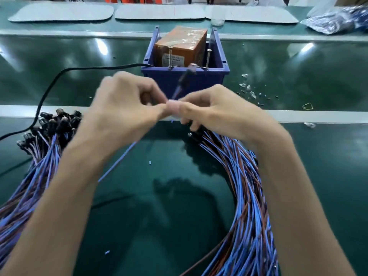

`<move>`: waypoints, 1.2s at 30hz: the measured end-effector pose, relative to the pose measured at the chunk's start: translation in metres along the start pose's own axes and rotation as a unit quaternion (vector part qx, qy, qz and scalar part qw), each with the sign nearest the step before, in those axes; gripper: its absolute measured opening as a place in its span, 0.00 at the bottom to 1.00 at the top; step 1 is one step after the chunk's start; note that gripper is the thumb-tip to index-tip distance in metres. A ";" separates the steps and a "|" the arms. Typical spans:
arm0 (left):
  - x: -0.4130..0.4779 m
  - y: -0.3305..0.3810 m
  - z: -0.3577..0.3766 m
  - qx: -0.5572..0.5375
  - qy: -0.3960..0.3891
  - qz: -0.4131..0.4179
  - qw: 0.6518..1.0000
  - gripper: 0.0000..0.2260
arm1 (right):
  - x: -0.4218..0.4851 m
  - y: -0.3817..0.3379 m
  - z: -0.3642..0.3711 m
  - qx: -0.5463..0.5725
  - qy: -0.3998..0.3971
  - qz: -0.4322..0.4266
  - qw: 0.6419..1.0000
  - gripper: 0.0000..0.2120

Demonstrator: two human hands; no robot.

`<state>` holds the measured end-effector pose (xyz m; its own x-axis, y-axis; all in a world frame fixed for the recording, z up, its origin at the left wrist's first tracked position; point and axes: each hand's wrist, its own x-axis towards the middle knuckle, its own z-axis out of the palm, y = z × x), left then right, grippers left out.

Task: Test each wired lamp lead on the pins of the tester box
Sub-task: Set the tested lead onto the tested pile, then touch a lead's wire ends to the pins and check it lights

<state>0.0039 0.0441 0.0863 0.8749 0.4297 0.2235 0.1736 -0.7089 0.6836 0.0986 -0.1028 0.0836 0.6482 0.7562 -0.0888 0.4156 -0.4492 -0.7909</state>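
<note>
The tester box (pixel 180 49), orange and wrapped in clear film, sits in a blue bin (pixel 217 75) with two upright metal pins (pixel 207 58) at its front. A single lamp lead (pixel 184 77) rises in front of the bin, its lamp head close to the pins, blurred. My left hand (pixel 123 102) and my right hand (pixel 215 110) meet below it, and both pinch its wires between thumb and fingertips. A blue wire (pixel 119 160) of this lead trails down to the left. My right hand's lower fingers also curl around black lamp heads of the right bundle (pixel 245 196).
A second bundle of blue and brown leads (pixel 37 156) with black lamp heads lies at the left. A black power cable (pixel 51 86) runs from the bin to the left edge. Small clear and black scraps (pixel 251 90) and a yellow rubber band (pixel 307 106) lie at the right.
</note>
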 end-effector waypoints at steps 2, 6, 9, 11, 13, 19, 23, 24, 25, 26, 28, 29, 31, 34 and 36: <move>-0.005 0.013 0.014 0.002 0.017 0.019 1.000 0.04 | 0.007 -0.002 0.007 0.082 0.093 -0.029 0.992 0.12; -0.012 0.031 0.028 -0.159 0.106 -0.031 0.981 0.07 | 0.010 -0.004 0.005 0.147 0.256 -0.062 0.953 0.11; -0.017 0.047 0.043 -0.370 -0.044 -0.173 0.912 0.16 | 0.008 -0.002 -0.002 0.161 0.290 -0.048 0.942 0.14; -0.019 0.054 0.053 -0.486 -0.134 -0.266 0.821 0.18 | 0.007 -0.002 -0.006 0.175 0.288 -0.031 0.941 0.18; -0.020 0.053 0.058 -0.579 -0.147 -0.317 0.737 0.19 | 0.003 -0.003 -0.011 0.209 0.269 -0.022 0.940 0.22; -0.017 0.044 0.057 -0.671 0.005 -0.363 0.647 0.16 | -0.001 -0.006 -0.019 0.429 0.223 -0.015 0.875 0.20; -0.015 0.043 0.055 -0.670 0.086 -0.344 0.652 0.10 | 0.000 0.005 -0.027 0.407 0.252 0.005 0.878 0.19; -0.015 0.042 0.055 -0.670 0.100 -0.339 0.653 0.10 | 0.001 0.009 -0.030 0.400 0.259 0.012 0.879 0.19; -0.015 0.042 0.056 -0.670 0.109 -0.333 0.654 0.09 | 0.001 0.012 -0.032 0.396 0.267 0.018 0.879 0.19; -0.014 0.041 0.056 -0.669 0.114 -0.326 0.658 0.08 | 0.000 0.015 -0.035 0.391 0.275 0.024 0.878 0.19; -0.014 0.041 0.059 -0.662 0.125 -0.311 0.670 0.08 | -0.001 0.021 -0.041 0.385 0.287 0.031 0.877 0.19; -0.014 0.041 0.060 -0.658 0.133 -0.301 0.677 0.08 | -0.002 0.024 -0.043 0.376 0.289 0.033 0.880 0.19; -0.014 0.042 0.063 -0.654 0.154 -0.272 0.689 0.07 | -0.003 0.030 -0.046 0.313 0.280 0.042 0.906 0.19; -0.013 0.040 0.064 -0.624 0.161 -0.210 0.735 0.06 | -0.002 0.029 -0.041 0.175 0.225 0.053 0.957 0.17; -0.012 0.038 0.062 -0.572 0.127 -0.170 0.793 0.03 | -0.001 0.025 -0.035 0.166 0.185 0.038 0.968 0.14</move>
<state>0.0283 -0.0222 0.0665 0.7214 0.6884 -0.0758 -0.2696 0.3799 0.8849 0.1301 -0.1313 0.0852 0.8782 0.4779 0.0200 0.1702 -0.2731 -0.9468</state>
